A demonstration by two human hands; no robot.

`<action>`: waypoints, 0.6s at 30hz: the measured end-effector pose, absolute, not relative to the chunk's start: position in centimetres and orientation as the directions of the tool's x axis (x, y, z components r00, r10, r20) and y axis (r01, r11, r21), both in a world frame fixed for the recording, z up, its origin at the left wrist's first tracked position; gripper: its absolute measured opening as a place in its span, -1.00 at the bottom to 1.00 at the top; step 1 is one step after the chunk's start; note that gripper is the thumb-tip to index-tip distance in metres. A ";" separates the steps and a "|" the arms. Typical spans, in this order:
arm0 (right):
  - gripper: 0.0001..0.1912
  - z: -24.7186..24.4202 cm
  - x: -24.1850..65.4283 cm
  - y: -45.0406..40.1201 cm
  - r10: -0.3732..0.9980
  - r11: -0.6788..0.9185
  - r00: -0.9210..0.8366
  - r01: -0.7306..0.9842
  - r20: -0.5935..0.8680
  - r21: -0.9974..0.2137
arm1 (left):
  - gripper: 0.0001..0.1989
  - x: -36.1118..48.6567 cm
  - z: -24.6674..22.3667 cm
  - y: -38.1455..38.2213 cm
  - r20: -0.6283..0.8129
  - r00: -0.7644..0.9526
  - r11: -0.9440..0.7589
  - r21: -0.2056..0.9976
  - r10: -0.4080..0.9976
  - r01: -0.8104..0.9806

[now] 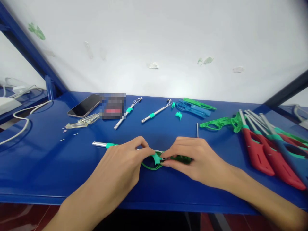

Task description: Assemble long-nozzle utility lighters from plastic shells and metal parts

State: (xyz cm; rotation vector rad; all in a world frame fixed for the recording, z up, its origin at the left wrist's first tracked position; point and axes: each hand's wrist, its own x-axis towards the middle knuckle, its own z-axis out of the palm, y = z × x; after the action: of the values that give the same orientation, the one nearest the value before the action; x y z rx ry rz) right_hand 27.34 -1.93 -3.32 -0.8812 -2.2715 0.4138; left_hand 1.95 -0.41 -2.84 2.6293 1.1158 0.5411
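Centrally, 1 green half-shell, thin-walled, loop-ended, lies on the blue shelf beneath both hands.

Left hand: thumb and index finger narrow, at 1 curved teal piece; whether they grip it, I cannot tell. Right hand: fingertips pinched together on 1 small dark part with wires.

Risks, as judged: fine white wires, slack and bowed, could snag or be trapped under a rim if pressed down unseen. The teal piece, small and slick-looking, could spring off through uneven thumb pressure. The silver rod, jutting past the left hand, could lever the small parts askew if knocked.

Materials: rod, tubular bright metal, slotted near its tip; teal collar, smooth plastic; clear pieces, glassy, elongated; 2 loose pins, hair-thin, easily lost if brushed.

Farther off: 2 wired rods, collared in teal; 2 red handles, glossy, moulded with finger openings.
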 end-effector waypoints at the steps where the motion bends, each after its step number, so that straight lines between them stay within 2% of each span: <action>1: -0.91 -3.4 27.3 -1.9 0.688 0.724 -0.557 0.482 0.466 -0.494 | -0.47 1.9 -2.9 -0.3 0.246 0.641 -0.684 0.338 0.727 0.647; 18: -0.81 -3.7 27.7 -2.0 0.695 0.717 -0.597 0.530 0.401 -0.454 | -0.53 2.0 -2.5 -0.4 0.232 0.660 -0.700 0.259 0.714 0.665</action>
State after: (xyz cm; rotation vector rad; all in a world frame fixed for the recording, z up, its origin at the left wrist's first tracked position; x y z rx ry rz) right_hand 27.70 -1.99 -3.68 -0.9290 -2.3585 0.3883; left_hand 1.97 -0.44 -2.53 2.7225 1.1387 0.4789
